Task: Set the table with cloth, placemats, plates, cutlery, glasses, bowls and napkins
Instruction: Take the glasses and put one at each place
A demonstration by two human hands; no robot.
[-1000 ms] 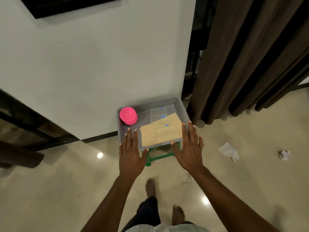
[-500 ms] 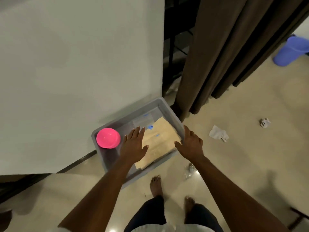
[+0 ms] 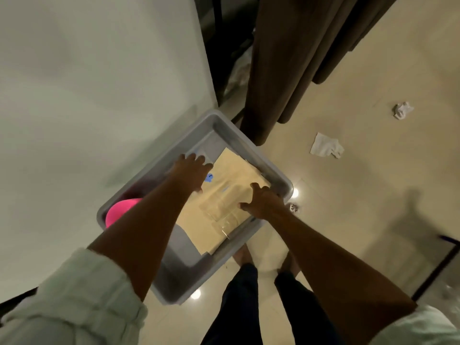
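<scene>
A grey plastic tub stands by the wall, below me. Inside lies a tan sheet that looks like a placemat, with a clear glass-like object on it and a small blue mark beside it. A pink bowl sits in the tub's left corner, partly hidden by my left forearm. My left hand reaches into the tub over the far edge of the tan sheet, fingers spread. My right hand is at the tub's right side, fingers curled down on the tan sheet near the clear object.
A white wall rises left of the tub. Brown curtains hang just behind it. Two crumpled white tissues lie on the glossy beige floor to the right. My feet stand right under the tub's near edge. A dark frame is at far right.
I have leaned closer over the tub. Both hands went from its near rim deeper inside: the left to the far side of the tan sheet, the right onto the sheet, fingers curling.
</scene>
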